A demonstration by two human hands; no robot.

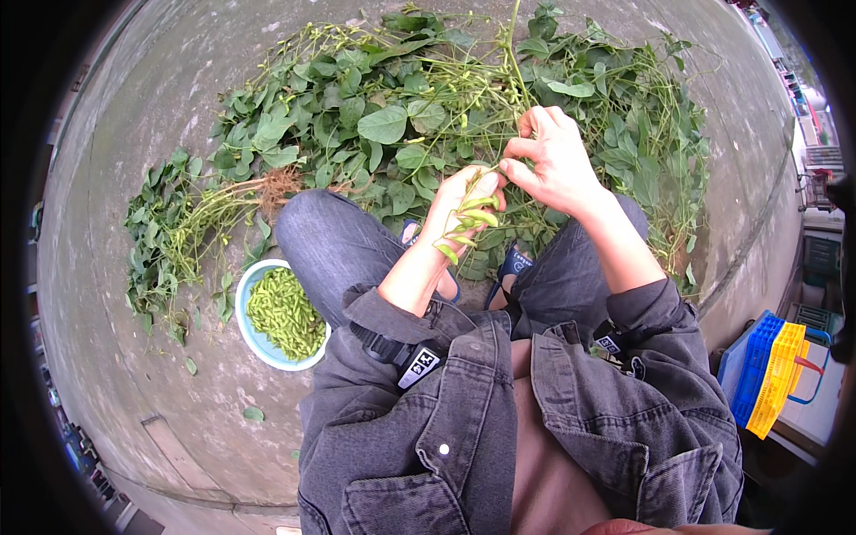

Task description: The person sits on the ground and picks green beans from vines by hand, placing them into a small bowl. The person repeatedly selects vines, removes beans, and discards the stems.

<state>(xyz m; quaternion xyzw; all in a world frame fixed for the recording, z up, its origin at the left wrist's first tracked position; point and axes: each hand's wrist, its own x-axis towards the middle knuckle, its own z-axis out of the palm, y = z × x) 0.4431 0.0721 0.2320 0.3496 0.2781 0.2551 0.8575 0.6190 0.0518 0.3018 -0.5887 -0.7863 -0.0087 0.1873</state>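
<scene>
My left hand (pixel 456 203) is closed, with several plump green soybean pods (pixel 479 217) lying along the palm and wrist. My right hand (pixel 555 162) has its fingers curled round a green soybean stem (pixel 511 53) that rises past the knuckles toward the far edge. Thumb and fingertips of both hands meet where the pods join. Beyond the hands spreads a heap of soybean plants (pixel 383 125) with leaves and pods. By my left knee stands a light blue basin (pixel 253 349) holding many picked green pods (pixel 283 312).
A smaller bundle of plants with brown roots (pixel 278 185) lies at the left on the concrete ground (pixel 214 428). My knees rise on both sides of my hands. Stacked blue and yellow plastic crates (pixel 776 379) stand at the right. Loose leaves (pixel 254 414) lie near the basin.
</scene>
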